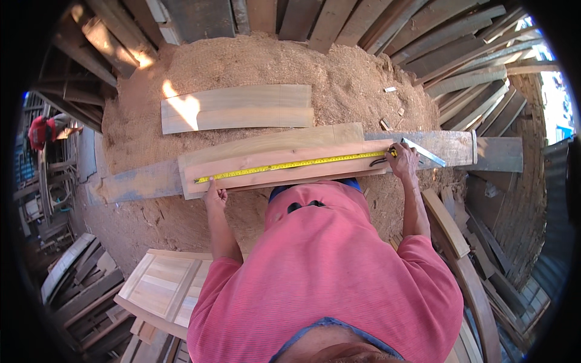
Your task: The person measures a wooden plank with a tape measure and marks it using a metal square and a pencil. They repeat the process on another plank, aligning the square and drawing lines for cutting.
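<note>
A yellow tape measure [290, 164] is drawn out lengthwise along a reddish wooden plank [284, 155]. My left hand [216, 193] is closed at the plank's left part, its thumb pressing the blade close to its free end. At the other end, my right hand [404, 161] closes round the tape's case, most of which the fingers hide. A dark strap [378, 161] hangs beside the case. Beneath the reddish plank lies a wider pale board [327, 134]. Just past my right hand rests a metal try square [426, 153].
A long weathered beam [133, 181] runs crosswise under the boards. Farther off, two pale boards [254, 107] lie on sawdust [242, 66]. Stacked timber [454, 54] rings the far side. A panelled wooden piece [163, 284] is at lower left; a person in red [42, 133] is far left.
</note>
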The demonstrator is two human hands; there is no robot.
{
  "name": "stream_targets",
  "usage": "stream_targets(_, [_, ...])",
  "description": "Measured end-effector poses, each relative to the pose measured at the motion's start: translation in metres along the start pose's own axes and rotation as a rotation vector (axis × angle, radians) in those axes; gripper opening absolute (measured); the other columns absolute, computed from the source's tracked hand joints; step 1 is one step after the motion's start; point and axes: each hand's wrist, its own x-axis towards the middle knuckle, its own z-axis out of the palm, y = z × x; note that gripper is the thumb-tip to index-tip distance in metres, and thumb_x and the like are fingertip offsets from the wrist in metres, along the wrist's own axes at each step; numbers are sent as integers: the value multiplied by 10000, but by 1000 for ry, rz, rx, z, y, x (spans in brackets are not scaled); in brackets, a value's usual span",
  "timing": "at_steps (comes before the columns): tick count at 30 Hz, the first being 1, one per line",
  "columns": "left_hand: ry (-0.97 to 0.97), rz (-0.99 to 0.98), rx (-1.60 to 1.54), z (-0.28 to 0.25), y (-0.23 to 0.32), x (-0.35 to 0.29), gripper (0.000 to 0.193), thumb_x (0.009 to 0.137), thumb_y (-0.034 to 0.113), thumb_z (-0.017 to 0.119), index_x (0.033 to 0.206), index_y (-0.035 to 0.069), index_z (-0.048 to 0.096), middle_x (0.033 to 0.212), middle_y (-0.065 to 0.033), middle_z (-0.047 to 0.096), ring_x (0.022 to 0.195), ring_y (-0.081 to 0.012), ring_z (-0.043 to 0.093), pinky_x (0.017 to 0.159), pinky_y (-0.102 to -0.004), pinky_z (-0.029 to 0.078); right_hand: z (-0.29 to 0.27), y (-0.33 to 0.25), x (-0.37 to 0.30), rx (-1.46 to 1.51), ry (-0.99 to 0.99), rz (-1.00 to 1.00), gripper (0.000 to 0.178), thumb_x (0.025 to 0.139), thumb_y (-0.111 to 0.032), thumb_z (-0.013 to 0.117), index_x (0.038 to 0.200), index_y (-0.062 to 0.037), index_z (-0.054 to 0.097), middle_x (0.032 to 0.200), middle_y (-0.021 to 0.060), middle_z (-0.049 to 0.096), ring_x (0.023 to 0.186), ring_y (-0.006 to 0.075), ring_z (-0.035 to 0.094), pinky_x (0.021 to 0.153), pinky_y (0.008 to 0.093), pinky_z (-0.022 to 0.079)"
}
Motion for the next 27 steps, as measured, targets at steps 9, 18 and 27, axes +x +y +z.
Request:
stream_targets(9, [16, -99, 10, -4, 13, 7, 586, 845, 628, 919, 778, 165, 565, 653, 22, 508, 611, -181, 587, 565, -284, 548, 23, 32, -3, 74, 117, 2, 426, 865, -412, 846, 1230, -202, 784, 1321, 60, 695, 1267, 379, 571, 1068, 549, 432])
stream_targets(18, [12, -80, 36, -6, 16, 2, 587, 850, 616, 920, 799, 155, 559, 708, 4, 518, 713, -201, 601, 598, -289, 551, 26, 41, -9, 57, 109, 44, 423, 866, -411, 844, 1218, -182, 797, 1309, 41, 695, 1241, 373, 572, 1059, 544, 434])
stream_targets(27, [7, -79, 9, -8, 12, 9, 582, 846, 620, 920, 821, 158, 566, 716, 9, 514, 734, -206, 605, 603, -293, 551, 34, 43, -20, 54, 161, 44, 421, 878, -420, 843, 1242, -216, 786, 1324, 23, 679, 1233, 363, 569, 1040, 550, 425])
